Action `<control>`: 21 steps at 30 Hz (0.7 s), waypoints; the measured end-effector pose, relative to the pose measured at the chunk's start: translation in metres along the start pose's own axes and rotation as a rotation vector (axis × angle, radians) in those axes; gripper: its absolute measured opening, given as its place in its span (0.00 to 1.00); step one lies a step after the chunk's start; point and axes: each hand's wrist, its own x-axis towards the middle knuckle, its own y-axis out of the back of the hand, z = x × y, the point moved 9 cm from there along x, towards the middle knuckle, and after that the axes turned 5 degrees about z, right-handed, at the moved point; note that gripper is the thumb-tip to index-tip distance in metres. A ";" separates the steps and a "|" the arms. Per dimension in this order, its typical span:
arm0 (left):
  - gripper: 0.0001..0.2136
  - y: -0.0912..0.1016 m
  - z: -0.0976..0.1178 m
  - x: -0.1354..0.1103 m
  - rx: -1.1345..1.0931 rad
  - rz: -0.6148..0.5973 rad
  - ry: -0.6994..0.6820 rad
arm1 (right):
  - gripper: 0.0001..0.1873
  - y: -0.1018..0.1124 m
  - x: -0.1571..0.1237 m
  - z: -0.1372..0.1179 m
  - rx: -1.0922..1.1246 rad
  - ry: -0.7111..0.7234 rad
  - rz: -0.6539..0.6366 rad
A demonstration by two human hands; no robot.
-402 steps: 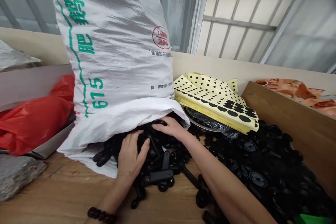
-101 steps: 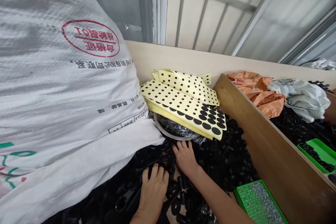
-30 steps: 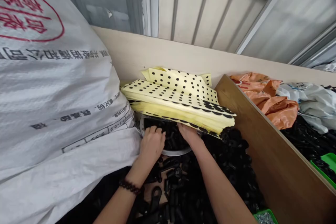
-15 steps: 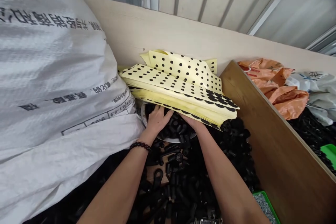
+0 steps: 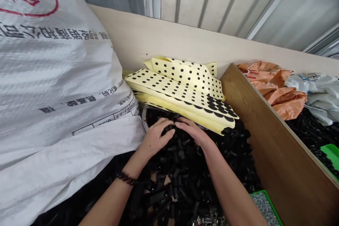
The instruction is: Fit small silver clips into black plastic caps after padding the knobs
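Both my hands lie on a heap of small black plastic parts (image 5: pixel 185 169) just below a stack of yellow sheets with black dots (image 5: pixel 182 95). My left hand (image 5: pixel 156 137), with a bead bracelet on its wrist, curls its fingers over the parts near a metal bowl's rim (image 5: pixel 143 120). Palm down, my right hand (image 5: pixel 193 132) has its fingers bent over the same heap, and the fingertips of the two hands almost meet. Whether either hand grips a part is hidden by the fingers.
A big white woven sack (image 5: pixel 58 113) with printed characters fills the left. A wooden divider (image 5: pixel 275 141) rises on the right; beyond it lie orange (image 5: pixel 275 88) and white bags (image 5: pixel 317 91) and a green tray (image 5: pixel 331 152). Another green tray (image 5: pixel 262 204) holds small metal pieces at the bottom.
Both hands have drawn back out from under the yellow sheets, off the bowl, and come together on top of the black parts. The sheet stack has settled lower.
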 end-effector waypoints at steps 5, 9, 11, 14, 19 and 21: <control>0.08 0.008 0.026 -0.031 -0.007 -0.214 -0.066 | 0.15 -0.010 -0.030 -0.023 -0.140 0.095 -0.137; 0.12 0.006 0.024 -0.043 0.119 -0.342 -0.050 | 0.17 -0.012 -0.032 -0.013 -0.337 0.136 -0.093; 0.17 0.008 0.017 -0.035 0.228 -0.247 -0.059 | 0.21 -0.013 -0.022 -0.001 -0.455 0.124 -0.027; 0.17 0.007 -0.002 -0.016 0.395 -0.023 -0.050 | 0.26 -0.016 -0.005 0.008 -0.615 0.135 0.067; 0.16 -0.011 -0.032 0.004 0.532 0.163 -0.015 | 0.23 -0.016 0.015 0.006 -0.774 0.196 0.155; 0.15 -0.013 -0.036 0.008 0.572 0.201 -0.021 | 0.19 -0.012 0.023 0.007 -0.812 0.202 0.175</control>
